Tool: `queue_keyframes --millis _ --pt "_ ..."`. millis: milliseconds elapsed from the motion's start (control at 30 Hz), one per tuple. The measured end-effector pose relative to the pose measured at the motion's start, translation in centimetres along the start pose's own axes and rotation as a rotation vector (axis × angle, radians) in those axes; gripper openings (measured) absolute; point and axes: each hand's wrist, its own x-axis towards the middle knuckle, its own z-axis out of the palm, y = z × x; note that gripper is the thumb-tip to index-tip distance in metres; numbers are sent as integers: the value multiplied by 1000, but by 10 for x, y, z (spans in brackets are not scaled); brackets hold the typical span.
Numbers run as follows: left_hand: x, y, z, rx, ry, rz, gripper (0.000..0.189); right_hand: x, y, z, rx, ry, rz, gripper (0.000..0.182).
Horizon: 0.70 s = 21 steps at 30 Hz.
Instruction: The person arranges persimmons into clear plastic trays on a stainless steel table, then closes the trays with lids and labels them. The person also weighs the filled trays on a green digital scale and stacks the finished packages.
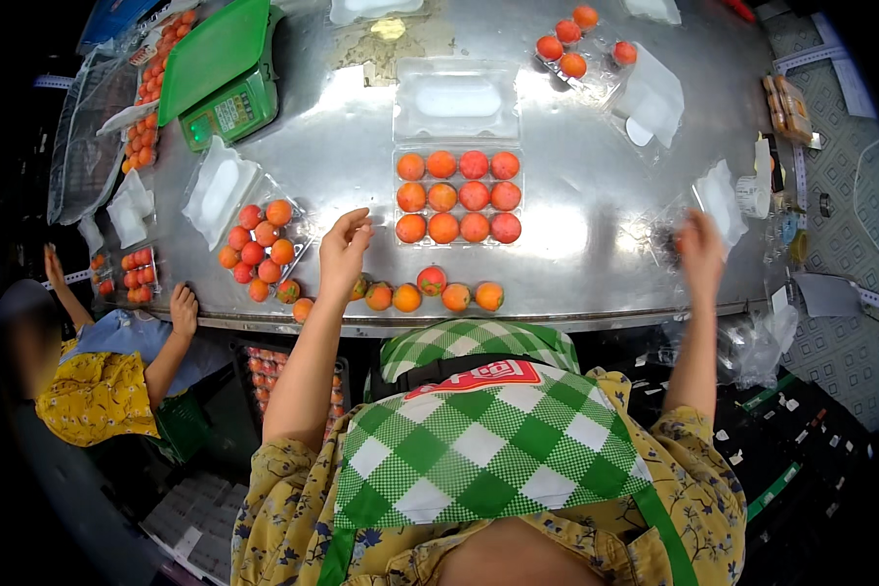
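A clear plastic clamshell tray [524, 198] lies lid-up before me, filled with rows of orange-red persimmons [442, 196]. Left of it, my left hand [344, 245] hovers with bent fingers and holds nothing. Several loose persimmons [407, 297], some showing green calyxes, line the table's near edge. Far to the right, my right hand [702, 249] is blurred over another clear clamshell [655, 234] with a white-padded lid [721, 205]. A bit of red fruit [678, 243] shows beside its fingers; whether the hand grips it is unclear.
A green digital scale [227, 110] stands at the back left of the metal table [322, 161]. Persimmons [253, 253] are heaped on an open clamshell at left. Another open pack [573, 66] lies at the back. A co-worker's hand [184, 311] rests on the left edge.
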Motion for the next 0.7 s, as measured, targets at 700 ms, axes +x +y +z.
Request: queue_keyframes --millis 700 --pt "47 -30 29 -221 -178 -151 12 46 -97 239 824 -517 369 21"
